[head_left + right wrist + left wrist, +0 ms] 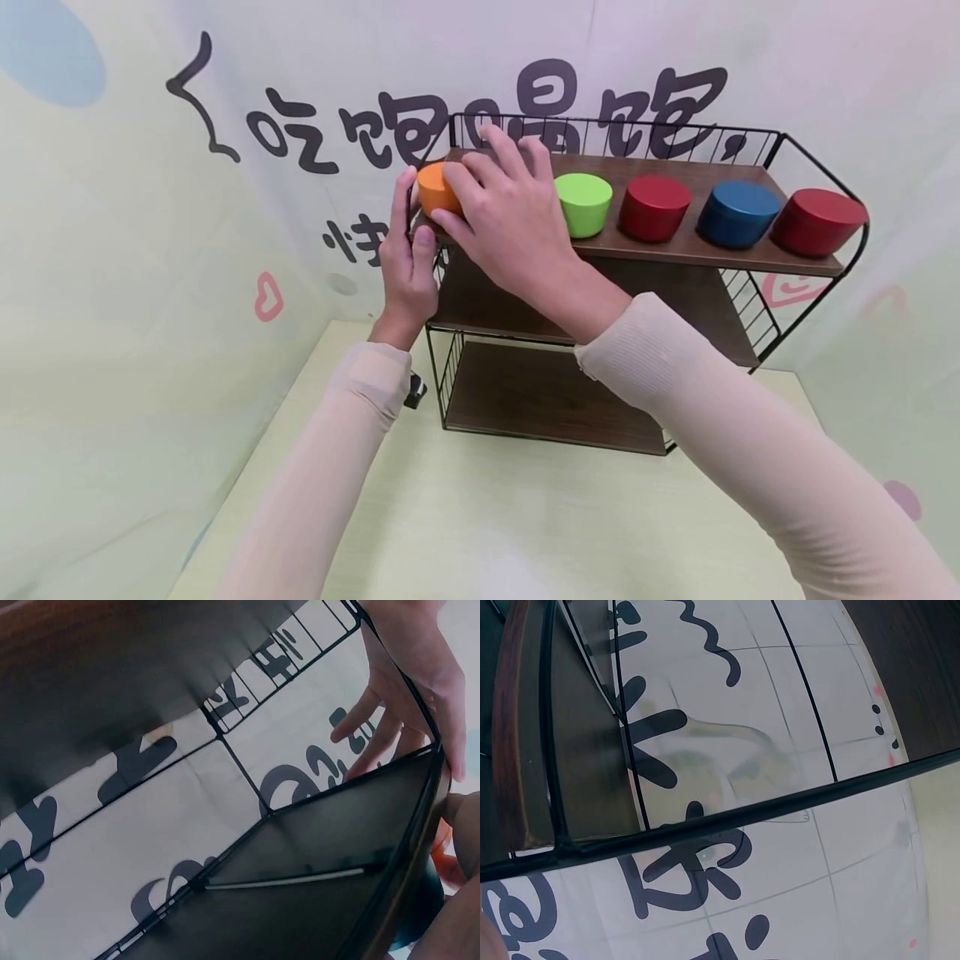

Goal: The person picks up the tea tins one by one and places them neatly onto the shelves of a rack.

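Note:
In the head view, a round orange tin [437, 192] stands at the left end of the rack's top shelf [693, 179]. My right hand [513, 208] grips this tin, thumb at its front and fingers over its top. Beside it, my left hand [407, 267] is at the rack's left end, fingers fairly straight, one along the frame near the tin. In the right wrist view, the left hand [416, 682] shows beyond the black wire frame, and a sliver of the orange tin [444, 836] appears. A dark rounded thing [424, 907] there is partly hidden.
Along the top shelf stand a green tin [585, 204], a red tin [655, 208], a blue tin [738, 214] and another red tin [817, 222]. Below are two brown shelves. A small black object [415, 390] lies left of the rack on the pale table [480, 517].

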The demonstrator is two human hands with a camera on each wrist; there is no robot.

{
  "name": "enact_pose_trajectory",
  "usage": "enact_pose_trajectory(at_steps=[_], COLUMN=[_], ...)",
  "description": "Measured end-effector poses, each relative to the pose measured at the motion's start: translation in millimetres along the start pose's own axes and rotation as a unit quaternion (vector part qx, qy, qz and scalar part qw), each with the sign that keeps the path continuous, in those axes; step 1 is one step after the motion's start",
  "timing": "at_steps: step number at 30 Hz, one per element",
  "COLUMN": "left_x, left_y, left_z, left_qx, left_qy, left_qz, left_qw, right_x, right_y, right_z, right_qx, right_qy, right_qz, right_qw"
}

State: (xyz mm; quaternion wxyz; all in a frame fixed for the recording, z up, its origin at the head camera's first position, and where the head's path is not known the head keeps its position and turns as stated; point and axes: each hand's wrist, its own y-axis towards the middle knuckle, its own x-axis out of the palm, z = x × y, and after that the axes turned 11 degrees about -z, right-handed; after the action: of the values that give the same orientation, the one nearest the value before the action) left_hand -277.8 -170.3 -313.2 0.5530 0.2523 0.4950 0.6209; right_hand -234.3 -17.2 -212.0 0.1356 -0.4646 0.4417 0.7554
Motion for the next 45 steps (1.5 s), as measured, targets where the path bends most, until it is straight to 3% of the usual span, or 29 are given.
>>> enact_pose_trajectory(at_steps=[6,13,17,19,21,24,28,36,45], left_x=[0.4,0.0,-1.5,-1.8,-1.8,-0.7,-2.1,-8.9,-29.9], left_y=[0.1,1.2,3.8,3.8,3.0,0.6,0.2,-0.5,-5.9], left_z=[-1.0,-5.1,12.3,12.7,10.3,-5.0,-6.4,-9.8,-14.2], left_qx=[0.008,0.013,0.005,0.002,0.001,0.000,-0.006,-0.025,-0.021], left_qy=[-0.006,-0.002,-0.007,-0.010,-0.011,-0.008,-0.005,-0.006,0.086], left_qz=[0.001,0.004,0.004,0.002,-0.001,-0.005,-0.012,-0.038,-0.066], left_qw=[1.0000,0.9999,1.0000,0.9999,0.9999,1.0000,0.9999,0.9989,0.9939], right_x=[-2,-10,-17,-21,-25,-28,-33,-43,-42], right_y=[-1.9,-16.4,-31.0,-40.0,-50.1,-67.1,-89.6,-129.7,-173.9], right_z=[4,23,39,49,59,75,93,120,150], right_qx=[0.003,0.012,0.014,0.020,0.026,0.034,0.070,0.153,0.233], right_qy=[0.004,0.032,0.041,0.049,0.053,0.056,0.056,0.050,0.042], right_qz=[0.003,0.065,0.085,0.091,0.109,0.152,0.183,0.167,0.203], right_qw=[1.0000,0.9973,0.9955,0.9945,0.9922,0.9862,0.9790,0.9728,0.9502])
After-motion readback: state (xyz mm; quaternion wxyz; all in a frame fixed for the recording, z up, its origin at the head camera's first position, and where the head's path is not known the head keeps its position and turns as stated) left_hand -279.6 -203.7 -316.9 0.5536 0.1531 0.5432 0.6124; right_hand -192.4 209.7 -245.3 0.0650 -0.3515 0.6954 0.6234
